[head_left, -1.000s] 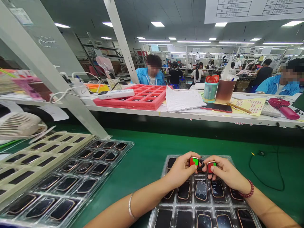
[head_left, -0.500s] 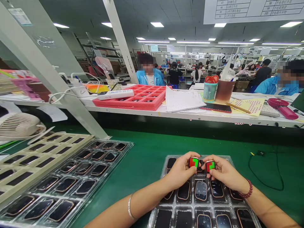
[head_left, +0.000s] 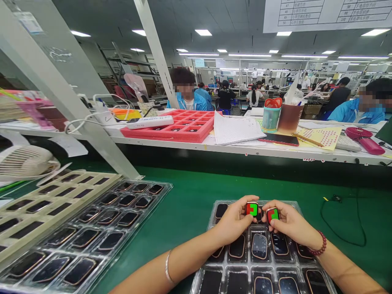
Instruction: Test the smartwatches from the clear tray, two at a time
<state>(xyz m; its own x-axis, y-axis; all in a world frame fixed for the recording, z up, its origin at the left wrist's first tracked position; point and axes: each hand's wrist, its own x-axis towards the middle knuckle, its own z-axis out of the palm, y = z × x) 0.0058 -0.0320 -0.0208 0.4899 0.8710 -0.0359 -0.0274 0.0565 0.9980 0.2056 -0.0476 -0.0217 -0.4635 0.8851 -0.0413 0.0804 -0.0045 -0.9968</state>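
While the left hand point(head_left: 233, 219) grips one smartwatch point(head_left: 252, 209), the right hand point(head_left: 292, 221) grasps another smartwatch point(head_left: 272, 214) over the near-right plastic tray point(head_left: 247, 264).

Your left hand point(head_left: 235, 216) grips a watch point(head_left: 251, 208) and your right hand point(head_left: 289, 219) a second watch point(head_left: 272, 214), both screens lit red and green. Beneath them lies a clear tray point(head_left: 198, 277) of watches. To your left sit another tray point(head_left: 167, 187) and a cream tray point(head_left: 101, 190). Ahead, a shelf point(head_left: 190, 146) bears a red tray point(head_left: 165, 135), papers point(head_left: 237, 130) and a teal cup point(head_left: 271, 119).
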